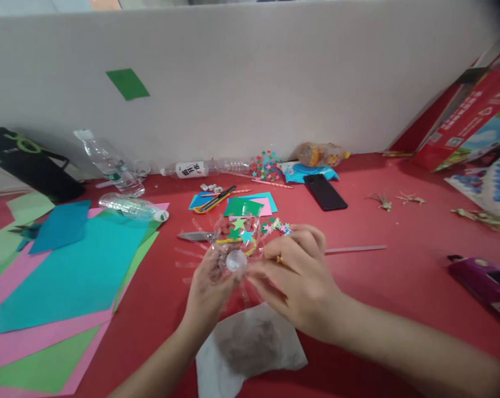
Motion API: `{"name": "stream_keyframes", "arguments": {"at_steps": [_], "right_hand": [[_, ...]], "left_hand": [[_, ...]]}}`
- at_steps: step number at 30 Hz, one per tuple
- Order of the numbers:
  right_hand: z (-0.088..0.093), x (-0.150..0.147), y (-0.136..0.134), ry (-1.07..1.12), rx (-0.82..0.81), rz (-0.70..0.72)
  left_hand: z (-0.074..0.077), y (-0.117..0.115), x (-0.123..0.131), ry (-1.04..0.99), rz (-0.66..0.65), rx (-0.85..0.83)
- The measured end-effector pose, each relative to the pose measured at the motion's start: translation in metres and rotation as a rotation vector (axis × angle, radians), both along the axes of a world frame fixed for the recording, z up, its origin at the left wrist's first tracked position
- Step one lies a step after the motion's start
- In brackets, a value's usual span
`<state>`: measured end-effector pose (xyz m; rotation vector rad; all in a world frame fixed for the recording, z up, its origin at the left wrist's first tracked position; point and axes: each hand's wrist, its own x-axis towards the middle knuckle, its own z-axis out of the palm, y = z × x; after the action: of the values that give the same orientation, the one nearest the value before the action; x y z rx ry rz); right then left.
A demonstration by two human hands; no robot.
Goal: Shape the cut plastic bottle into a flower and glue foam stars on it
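Note:
A clear plastic bottle piece (236,260), cut into thin strips that fan outward, is held over the table with its round whitish end toward me. My left hand (208,284) grips it from the left, fingers wrapped around its side. My right hand (305,279) is closed in a pinch at its right edge; what lies between the fingertips is too small to make out. Green and blue star stickers (246,236) show on or through the clear plastic. Scissors (195,236) with yellow handles lie just behind it, partly covered. Loose paper stars (277,226) are beyond my right fingers.
Coloured paper sheets (79,265) cover the left side, with a clear bottle (129,207) on them. A stained white cloth (253,351) lies in front of me. Behind are a box cutter (216,200), small cards (245,207) and a phone (325,192). A purple tool (484,284) sits right.

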<state>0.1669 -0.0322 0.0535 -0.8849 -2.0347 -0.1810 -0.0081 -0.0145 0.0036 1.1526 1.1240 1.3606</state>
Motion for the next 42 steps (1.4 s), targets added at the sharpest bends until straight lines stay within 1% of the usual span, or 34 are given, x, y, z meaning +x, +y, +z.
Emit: {"name": "stream_keyframes", "arguments": {"at_steps": [4,7,11,15,18,21,24,26,29,33,36,40,42], "right_hand": [[0.005,0.002,-0.001,0.06,-0.006,-0.014],[0.012,0.007,-0.003,0.069,-0.056,0.008],[0.029,0.018,-0.007,0.124,-0.073,0.035],[0.05,0.029,-0.006,0.198,-0.03,-0.029],[0.057,0.031,-0.002,0.188,0.0,-0.045],[0.055,0.03,0.001,0.123,-0.03,0.019],[0.048,0.025,0.0,0.011,-0.074,0.147],[0.042,0.021,-0.002,-0.062,-0.087,0.18],[0.034,0.016,-0.003,-0.114,-0.075,0.15],[0.028,0.013,-0.002,-0.117,-0.027,0.126],[0.027,0.013,-0.002,-0.103,0.003,0.118],[0.028,0.014,-0.001,-0.097,0.032,0.104],[0.028,0.015,-0.001,-0.108,0.044,0.086]], "left_hand": [[0.0,0.0,-0.001,-0.02,0.024,-0.006],[-0.001,0.0,-0.003,-0.029,0.05,-0.031],[-0.001,0.002,-0.004,-0.032,0.079,-0.035],[0.0,0.004,-0.003,-0.023,0.098,-0.049],[-0.001,0.005,-0.002,-0.012,0.131,-0.055],[-0.002,0.006,-0.004,-0.012,0.127,-0.058],[-0.004,0.006,-0.006,-0.008,0.074,-0.031],[-0.006,0.006,-0.007,0.003,0.044,-0.018],[-0.008,0.006,-0.007,-0.012,0.041,-0.024],[-0.006,0.005,-0.006,-0.05,0.051,-0.059],[-0.004,0.004,-0.005,-0.038,0.056,-0.066],[-0.004,0.005,-0.003,-0.06,0.107,-0.085],[-0.004,0.005,-0.003,-0.031,0.091,-0.084]]}}
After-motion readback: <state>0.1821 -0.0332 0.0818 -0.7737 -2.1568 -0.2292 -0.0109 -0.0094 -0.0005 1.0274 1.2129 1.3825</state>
